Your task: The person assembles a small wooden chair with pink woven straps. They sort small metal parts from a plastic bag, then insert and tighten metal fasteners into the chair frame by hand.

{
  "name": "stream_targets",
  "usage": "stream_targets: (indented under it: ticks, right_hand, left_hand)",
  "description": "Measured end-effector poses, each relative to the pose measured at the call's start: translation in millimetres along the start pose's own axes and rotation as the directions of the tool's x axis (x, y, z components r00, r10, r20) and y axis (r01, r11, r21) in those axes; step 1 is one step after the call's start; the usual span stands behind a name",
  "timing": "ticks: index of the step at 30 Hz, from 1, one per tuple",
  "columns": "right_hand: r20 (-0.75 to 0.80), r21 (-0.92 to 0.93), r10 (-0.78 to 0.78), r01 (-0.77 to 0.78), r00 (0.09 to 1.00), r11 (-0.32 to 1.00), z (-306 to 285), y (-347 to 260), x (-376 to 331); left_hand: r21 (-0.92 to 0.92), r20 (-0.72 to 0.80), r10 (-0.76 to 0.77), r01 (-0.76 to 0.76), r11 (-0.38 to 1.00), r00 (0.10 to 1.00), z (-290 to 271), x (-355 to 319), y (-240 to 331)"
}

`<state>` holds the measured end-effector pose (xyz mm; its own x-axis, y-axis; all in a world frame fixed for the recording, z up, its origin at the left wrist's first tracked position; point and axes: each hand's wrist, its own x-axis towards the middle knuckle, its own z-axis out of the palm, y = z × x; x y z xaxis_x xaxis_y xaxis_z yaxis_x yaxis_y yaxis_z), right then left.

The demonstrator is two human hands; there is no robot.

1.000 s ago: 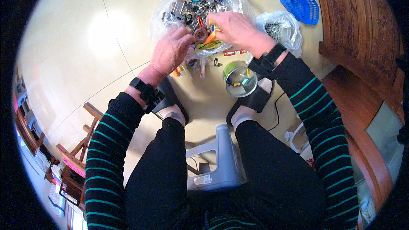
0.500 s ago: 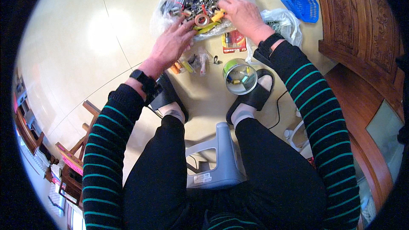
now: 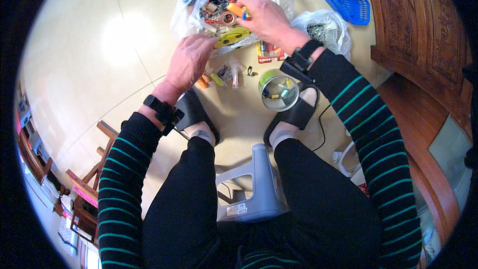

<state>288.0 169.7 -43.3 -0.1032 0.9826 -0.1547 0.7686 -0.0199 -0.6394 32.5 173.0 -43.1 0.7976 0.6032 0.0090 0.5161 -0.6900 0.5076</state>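
A clear plastic bag [image 3: 181,17] lies spread on the floor, filled with small metal parts and odds and ends. My left hand [image 3: 191,57] is at its near left edge, fingers pinched at the end of a flat yellow strip with dark round spots [image 3: 231,37]. Over the bag, my right hand [image 3: 266,17] grips a small orange-yellow piece [image 3: 234,9] between thumb and fingers; a bit of blue shows beside it. A tan tape roll [image 3: 228,18] sits among the parts below that hand.
A blue plastic basket [image 3: 346,1] and a white bag of small metal pieces [image 3: 338,32] are at the right. Near my feet stand a clear round tub [image 3: 279,93], a red blister pack [image 3: 269,53] and small bagged items [image 3: 234,72]. A carved wooden cabinet [image 3: 413,20] borders the right side.
My right hand has lifted the orange-yellow piece off the pile and moved left. My left hand has drawn back toward me and left, with the yellow strip now at its fingertips.
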Motion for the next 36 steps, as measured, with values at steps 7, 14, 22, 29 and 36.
stream_targets:
  ticks: [7,14,22,29,36]
  right_hand:
    - [-0.001,-0.237,-0.012,0.011,1.000,0.971,23,-18,12]
    - [-0.404,0.336,0.011,0.137,0.915,0.932,-24,-7,-15]
    - [-0.609,-0.408,0.289,-0.604,0.739,0.684,-167,134,-54]
    - [-0.413,-0.457,0.364,-0.536,0.835,0.710,-158,172,-60]
    - [-0.400,-0.389,-0.303,0.140,0.865,0.911,-117,61,-23]
  left_hand:
    - [0.217,-0.005,0.194,-0.188,0.958,0.981,-11,45,-12]
    - [0.266,-0.018,-0.109,0.110,0.958,0.994,-24,49,-22]
    - [0.317,-0.107,-0.098,0.128,0.940,0.989,-29,43,-32]
    - [0.493,-0.024,-0.025,0.034,0.869,0.999,-27,63,-48]
    - [0.274,-0.117,-0.137,0.164,0.948,0.984,-22,72,-71]
